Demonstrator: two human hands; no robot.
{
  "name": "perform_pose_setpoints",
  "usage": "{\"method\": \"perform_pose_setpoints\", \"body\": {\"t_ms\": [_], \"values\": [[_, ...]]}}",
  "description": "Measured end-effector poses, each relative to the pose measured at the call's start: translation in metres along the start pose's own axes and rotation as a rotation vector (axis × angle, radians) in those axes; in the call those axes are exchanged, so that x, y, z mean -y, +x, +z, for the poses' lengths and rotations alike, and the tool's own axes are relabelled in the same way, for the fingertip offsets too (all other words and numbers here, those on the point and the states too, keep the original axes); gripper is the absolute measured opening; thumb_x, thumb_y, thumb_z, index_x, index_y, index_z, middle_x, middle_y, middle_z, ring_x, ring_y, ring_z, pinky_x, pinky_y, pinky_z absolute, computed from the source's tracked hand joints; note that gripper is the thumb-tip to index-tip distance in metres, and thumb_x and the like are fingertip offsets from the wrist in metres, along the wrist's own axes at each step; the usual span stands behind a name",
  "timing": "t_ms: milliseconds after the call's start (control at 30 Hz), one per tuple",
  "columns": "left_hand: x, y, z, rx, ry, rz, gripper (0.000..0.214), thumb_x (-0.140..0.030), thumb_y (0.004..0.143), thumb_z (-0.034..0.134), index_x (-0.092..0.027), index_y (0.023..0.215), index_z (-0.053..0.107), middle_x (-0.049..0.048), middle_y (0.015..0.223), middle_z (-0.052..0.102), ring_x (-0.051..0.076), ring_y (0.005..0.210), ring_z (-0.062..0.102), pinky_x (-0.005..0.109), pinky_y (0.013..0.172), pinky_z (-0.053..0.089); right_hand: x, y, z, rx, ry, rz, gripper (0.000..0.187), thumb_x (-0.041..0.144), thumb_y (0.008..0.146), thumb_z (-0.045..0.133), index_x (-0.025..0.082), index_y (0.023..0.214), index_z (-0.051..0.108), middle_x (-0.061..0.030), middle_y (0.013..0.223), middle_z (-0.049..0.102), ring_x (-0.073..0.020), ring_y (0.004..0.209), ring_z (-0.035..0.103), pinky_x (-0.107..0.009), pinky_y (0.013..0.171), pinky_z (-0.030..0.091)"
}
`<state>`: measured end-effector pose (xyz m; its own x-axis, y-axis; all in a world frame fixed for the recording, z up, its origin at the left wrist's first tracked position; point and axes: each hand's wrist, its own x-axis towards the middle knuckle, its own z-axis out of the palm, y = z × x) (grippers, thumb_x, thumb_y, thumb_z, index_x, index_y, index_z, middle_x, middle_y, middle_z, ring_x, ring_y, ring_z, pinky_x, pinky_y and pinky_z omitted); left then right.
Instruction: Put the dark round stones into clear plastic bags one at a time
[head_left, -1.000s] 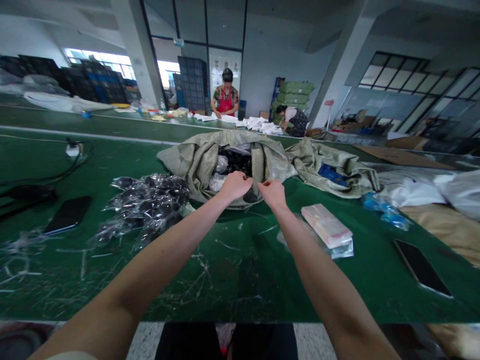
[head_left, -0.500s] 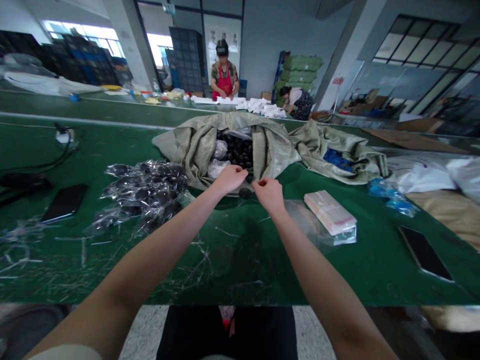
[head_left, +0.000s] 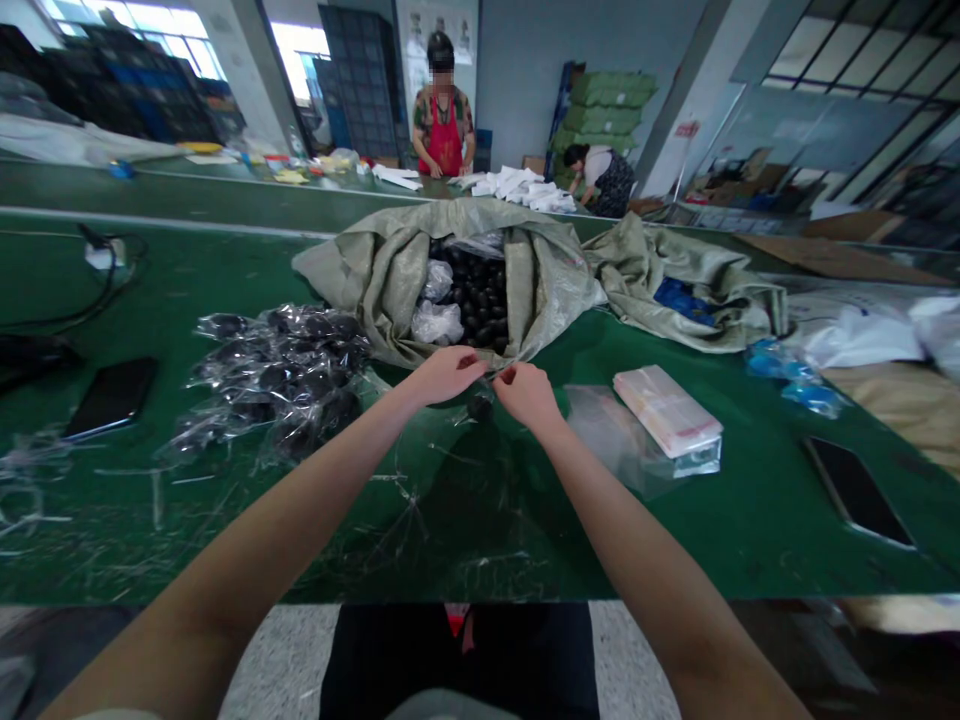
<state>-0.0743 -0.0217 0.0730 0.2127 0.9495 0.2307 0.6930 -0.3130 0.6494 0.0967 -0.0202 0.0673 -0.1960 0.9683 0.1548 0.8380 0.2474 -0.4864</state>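
Note:
My left hand (head_left: 448, 374) and my right hand (head_left: 525, 392) meet in front of the sack, fingers pinched together. Between them they grip the top of a small clear plastic bag, with a black rounded piece (head_left: 480, 406) hanging low in it. Just behind is a beige woven sack (head_left: 390, 285), its mouth folded open on many loose black egg-shaped pieces (head_left: 480, 295) and some crumpled clear plastic (head_left: 437, 323). Left of my hands lies a pile of bagged black pieces (head_left: 289, 375). On the right, a stack of flat clear bags (head_left: 667, 412) rests on the table.
Phones lie at the left (head_left: 112, 395) and right (head_left: 859, 490) of the green table (head_left: 600, 560). Plastic scraps (head_left: 405, 505) litter its front. Another sack (head_left: 690, 290) with blue pieces stands right. Across the table are a person in a red apron (head_left: 445, 130) and another bending person (head_left: 604, 180).
My hands have drawn together, and the black piece hangs a little lower and farther left between them. The view has tilted down slightly. The person in the apron has shifted the white items.

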Motion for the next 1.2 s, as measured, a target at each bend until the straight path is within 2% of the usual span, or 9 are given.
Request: {"method": "perform_pose_setpoints", "body": {"t_ms": [67, 167, 300, 433, 567, 700, 867, 1000, 1200], "values": [[0.002, -0.015, 0.003, -0.114, 0.034, 0.004, 0.039, -0.051, 0.086, 0.05, -0.015, 0.076, 0.062, 0.0037, 0.073, 0.061, 0.017, 0.068, 0.055, 0.03, 0.065, 0.045, 0.0, 0.003, -0.001, -0.004, -0.018, -0.005, 0.02, 0.026, 0.081, 0.052, 0.017, 0.079, 0.069, -0.0101, 0.086, 0.072, -0.0243, 0.087, 0.067, -0.032, 0.079, 0.047], [0.009, -0.041, 0.019, -0.153, 0.088, 0.083, 0.04, -0.056, 0.08, 0.061, -0.016, 0.078, 0.062, 0.0071, 0.089, 0.062, 0.02, 0.08, 0.059, 0.033, 0.076, 0.049, 0.0, 0.007, -0.002, -0.002, -0.027, -0.003, 0.021, 0.026, 0.081, 0.053, 0.016, 0.079, 0.071, -0.0107, 0.086, 0.073, -0.0235, 0.087, 0.067, -0.03, 0.079, 0.046], [0.018, -0.059, 0.048, -0.189, 0.239, 0.114, 0.03, -0.046, 0.079, 0.068, -0.016, 0.082, 0.068, 0.0124, 0.114, 0.06, 0.026, 0.102, 0.058, 0.04, 0.094, 0.047, 0.0, 0.012, 0.0, -0.004, -0.019, 0.013, 0.021, 0.026, 0.08, 0.055, 0.016, 0.08, 0.073, -0.011, 0.086, 0.073, -0.0237, 0.087, 0.067, -0.03, 0.079, 0.047], [0.02, -0.055, 0.061, -0.224, 0.284, 0.096, 0.018, -0.032, 0.086, 0.062, -0.018, 0.084, 0.073, 0.0109, 0.121, 0.062, 0.027, 0.107, 0.057, 0.043, 0.096, 0.046, 0.001, 0.015, -0.001, -0.004, -0.011, 0.019, 0.021, 0.025, 0.08, 0.055, 0.016, 0.08, 0.073, -0.0115, 0.088, 0.074, -0.0247, 0.088, 0.068, -0.031, 0.08, 0.048], [0.021, -0.046, 0.054, -0.238, 0.077, 0.074, 0.012, -0.026, 0.082, 0.065, -0.017, 0.079, 0.072, 0.0098, 0.114, 0.065, 0.024, 0.104, 0.061, 0.04, 0.097, 0.046, -0.002, 0.018, -0.01, -0.02, 0.006, 0.047, 0.021, 0.028, 0.079, 0.055, 0.016, 0.08, 0.073, -0.0118, 0.089, 0.073, -0.026, 0.089, 0.067, -0.032, 0.08, 0.048], [0.021, -0.041, 0.045, -0.193, -0.268, 0.032, 0.015, -0.03, 0.082, 0.062, -0.017, 0.077, 0.067, 0.0099, 0.112, 0.066, 0.022, 0.104, 0.062, 0.035, 0.089, 0.05, -0.007, 0.024, -0.027, 0.021, 0.024, 0.069, 0.02, 0.031, 0.078, 0.057, 0.017, 0.072, 0.07, -0.0109, 0.081, 0.072, -0.0253, 0.083, 0.066, -0.032, 0.074, 0.047], [0.028, -0.031, 0.048, -0.055, -0.72, -0.188, 0.025, -0.04, 0.074, 0.067, -0.016, 0.072, 0.061, 0.0076, 0.098, 0.071, 0.02, 0.085, 0.065, 0.036, 0.079, 0.054, -0.018, 0.036, -0.038, 0.258, 0.202, 0.122, 0.027, 0.036, 0.081, 0.057, 0.015, 0.065, 0.064, -0.0101, 0.073, 0.07, -0.017, 0.064, 0.062, -0.026, 0.059, 0.045], [0.036, -0.027, 0.053, -0.056, -0.911, -0.379, 0.035, -0.044, 0.061, 0.078, -0.015, 0.071, 0.06, 0.0042, 0.081, 0.068, 0.017, 0.073, 0.063, 0.034, 0.068, 0.057, -0.032, 0.038, -0.03, 0.388, 0.57, 0.258, 0.029, 0.041, 0.085, 0.056, 0.014, 0.085, 0.067, -0.0084, 0.086, 0.072, -0.0112, 0.061, 0.059, -0.02, 0.052, 0.044], [0.044, -0.029, 0.051, -0.046, -0.963, -0.423, 0.038, -0.044, 0.059, 0.081, -0.013, 0.068, 0.061, 0.0058, 0.085, 0.069, 0.016, 0.075, 0.063, 0.031, 0.065, 0.057, -0.049, 0.027, 0.001, 0.33, 0.659, 0.117, 0.017, 0.025, 0.082, 0.063, 0.013, 0.092, 0.07, -0.0065, 0.092, 0.072, -0.0109, 0.073, 0.062, -0.019, 0.061, 0.047]]}}
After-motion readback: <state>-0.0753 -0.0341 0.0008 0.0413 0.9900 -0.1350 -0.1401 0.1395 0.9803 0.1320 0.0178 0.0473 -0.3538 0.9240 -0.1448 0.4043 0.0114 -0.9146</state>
